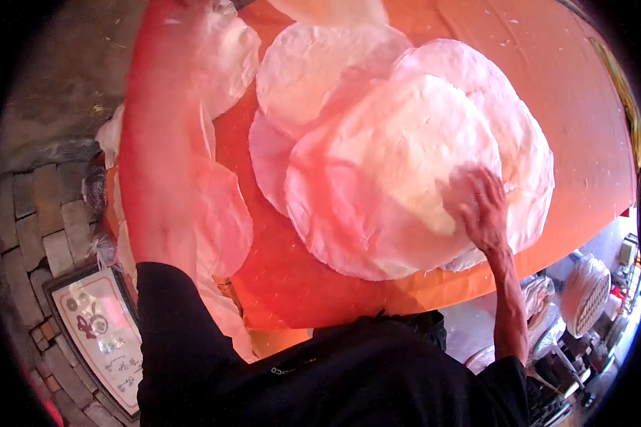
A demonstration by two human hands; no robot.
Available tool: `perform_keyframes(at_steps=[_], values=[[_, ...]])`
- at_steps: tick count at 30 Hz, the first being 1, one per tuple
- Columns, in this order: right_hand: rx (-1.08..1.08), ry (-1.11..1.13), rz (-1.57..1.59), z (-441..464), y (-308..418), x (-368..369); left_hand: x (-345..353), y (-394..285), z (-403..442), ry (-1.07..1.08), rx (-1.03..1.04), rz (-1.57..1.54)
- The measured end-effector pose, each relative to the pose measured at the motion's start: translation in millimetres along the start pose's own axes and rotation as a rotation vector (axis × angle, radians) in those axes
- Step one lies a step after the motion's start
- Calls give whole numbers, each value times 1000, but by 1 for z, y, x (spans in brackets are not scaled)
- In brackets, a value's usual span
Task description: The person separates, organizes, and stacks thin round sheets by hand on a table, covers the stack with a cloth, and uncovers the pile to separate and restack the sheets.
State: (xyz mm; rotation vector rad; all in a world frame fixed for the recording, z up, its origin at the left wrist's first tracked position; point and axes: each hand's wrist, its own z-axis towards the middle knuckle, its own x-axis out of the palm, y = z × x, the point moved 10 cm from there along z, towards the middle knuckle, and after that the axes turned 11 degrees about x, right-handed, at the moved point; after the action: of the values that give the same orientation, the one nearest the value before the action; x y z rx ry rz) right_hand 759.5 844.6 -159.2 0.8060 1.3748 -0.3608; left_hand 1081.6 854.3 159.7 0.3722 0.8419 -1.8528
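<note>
My right hand [486,208] lies on the right part of a large, thin, round flatbread [392,164], its fingers spread and slightly blurred. That flatbread overlaps others: a pinkish one [523,156] shows out to the right, and another flatbread [299,78] lies behind to the left. My left arm stretches up past the left side of the table, close to the camera and smeared by motion. The left hand is beyond the top edge of the view. Beside that arm, more flatbreads [224,220] hang or lie along the table's left edge.
An orange cloth [584,121] covers the table. At the lower left, a framed panel with writing [96,327] leans by a brick floor [28,249]. A plastic-wrapped round stool [584,295] and other clutter stand at the lower right.
</note>
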Motion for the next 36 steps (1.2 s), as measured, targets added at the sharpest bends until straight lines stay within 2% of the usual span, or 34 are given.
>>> perform_keyframes(at_steps=[2,4,6,8,10,11,14,15,16,17,18,19,21,22,24,25,27,29,31,32,34,35,36], values=[[223,-140,280,-19,-37,-27,48,-38,-38,176,129,15],[252,-316,12,-42,-62,-54,108,-62,-99,359,243,1],[432,-361,-53,-77,-123,-53,170,-79,-176,539,323,-40],[634,-327,-160,-119,-183,-34,211,-103,-255,686,422,-102],[787,-269,-172,-163,-251,7,219,-114,-307,716,443,-201],[732,-321,-234,-166,-245,13,208,-106,-309,692,323,-357],[694,-384,-313,-169,-215,14,148,-31,-300,424,-83,-305],[694,-425,-332,-162,-208,11,135,15,-303,354,-262,-302],[705,-424,-333,-163,-209,13,107,57,-297,135,-313,-163],[697,-423,-327,-164,-211,13,93,116,-309,34,-424,-100],[687,-426,-321,-164,-212,13,76,190,-335,-113,-448,-44],[690,-424,-326,-164,-214,12,67,237,-346,-68,-570,76],[675,-452,-345,-163,-209,10,68,305,-367,133,-945,-23],[678,-457,-343,-163,-207,9,64,319,-361,138,-936,-39],[664,-463,-341,-161,-204,6,52,337,-358,293,-978,275],[662,-467,-360,-158,-200,3,54,341,-354,304,-968,258],[668,-458,-381,-156,-194,0,68,347,-370,343,-1155,-73],[682,-456,-385,-157,-195,1,73,359,-378,316,-1187,-156],[695,-450,-381,-157,-196,1,62,255,-320,332,-1267,-125],[698,-451,-364,-156,-194,-1,61,266,-323,341,-1260,-129],[708,-447,-380,-155,-192,-2,69,275,-284,272,-757,-485],[720,-448,-379,-155,-191,-4,51,233,-238,244,-452,-242],[720,-455,-371,-154,-188,-6,37,195,-196,283,-257,-36]])
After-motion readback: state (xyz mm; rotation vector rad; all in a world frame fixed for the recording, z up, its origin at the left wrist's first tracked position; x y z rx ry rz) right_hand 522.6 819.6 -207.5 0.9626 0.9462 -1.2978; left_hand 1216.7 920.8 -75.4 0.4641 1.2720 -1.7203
